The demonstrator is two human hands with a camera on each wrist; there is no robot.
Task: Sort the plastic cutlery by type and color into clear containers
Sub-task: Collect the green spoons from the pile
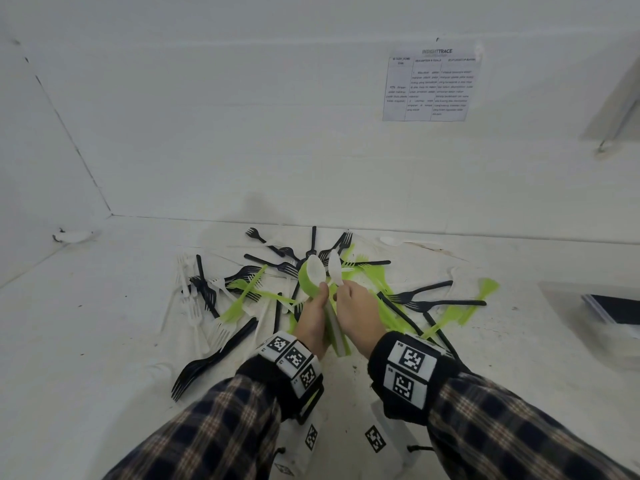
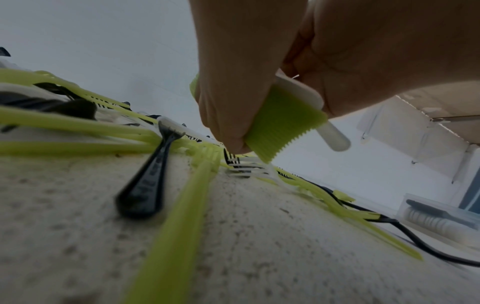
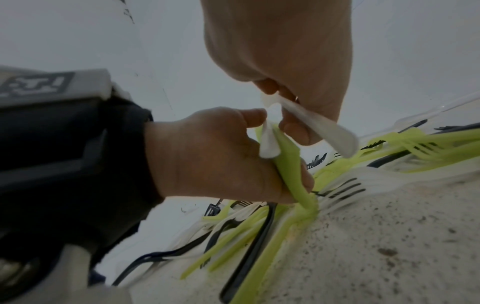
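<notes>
My left hand (image 1: 313, 322) grips a stacked bundle of green plastic spoons (image 1: 308, 277) topped by a white one, handles running back toward me, while my right-hand fingers (image 1: 346, 289) pinch a white plastic spoon (image 1: 335, 266) just beside that bundle, bowl pointing away.

A bare white-walled recording booth is showing itself here: a printed task sheet (image 1: 431, 85) is hanging on the wall (image 1: 242, 116) above a speckled white tabletop (image 1: 86, 323).

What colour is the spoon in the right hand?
White spoon, pinched by the right hand; right wrist view shows it best.
</notes>
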